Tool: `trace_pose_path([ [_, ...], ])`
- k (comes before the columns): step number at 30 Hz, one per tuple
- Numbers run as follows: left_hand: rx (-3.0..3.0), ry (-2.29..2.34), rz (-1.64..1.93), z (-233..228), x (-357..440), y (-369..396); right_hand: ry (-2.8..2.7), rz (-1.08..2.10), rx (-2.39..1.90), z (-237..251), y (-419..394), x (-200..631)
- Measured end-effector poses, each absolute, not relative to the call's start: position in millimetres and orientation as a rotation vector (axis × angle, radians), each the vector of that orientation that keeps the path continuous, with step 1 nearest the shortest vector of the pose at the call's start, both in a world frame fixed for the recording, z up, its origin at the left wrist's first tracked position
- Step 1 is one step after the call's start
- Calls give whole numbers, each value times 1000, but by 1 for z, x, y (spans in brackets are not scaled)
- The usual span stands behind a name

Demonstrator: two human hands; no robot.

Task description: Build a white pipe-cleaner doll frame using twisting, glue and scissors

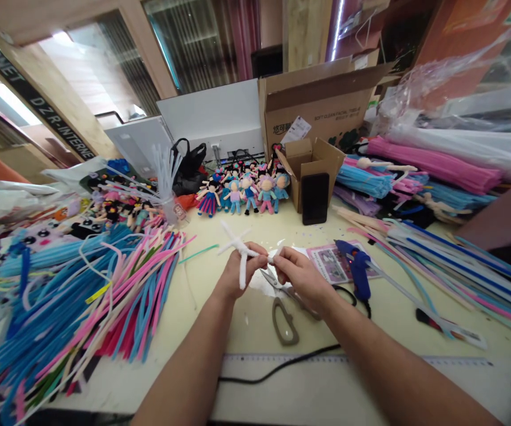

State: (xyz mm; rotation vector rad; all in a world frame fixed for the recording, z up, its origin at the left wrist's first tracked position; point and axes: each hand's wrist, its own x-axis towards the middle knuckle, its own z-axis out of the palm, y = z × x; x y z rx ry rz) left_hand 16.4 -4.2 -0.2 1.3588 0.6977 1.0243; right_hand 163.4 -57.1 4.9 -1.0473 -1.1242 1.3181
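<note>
White pipe-cleaner figure [238, 251] pinched between both hands [268, 271]

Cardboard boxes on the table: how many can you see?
2. A large cardboard box stands open at the back; a small cardboard box sits before it, behind the black phone. Clutter may hide others.

scissors [284, 307], blue glue gun [357, 266], dolls [241, 192]
</note>
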Motion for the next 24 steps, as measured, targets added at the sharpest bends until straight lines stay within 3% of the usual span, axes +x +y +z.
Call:
trace_pose_path([
  [6,1284,651,998,2,18,-6,-922,1464,-872,-1,-56,159],
  [16,762,577,987,4,25,-5,-1145,896,-1154,0,-51,171],
  [24,889,628,1113,0,25,-3,-1160,1265,-1069,3,-56,165],
])
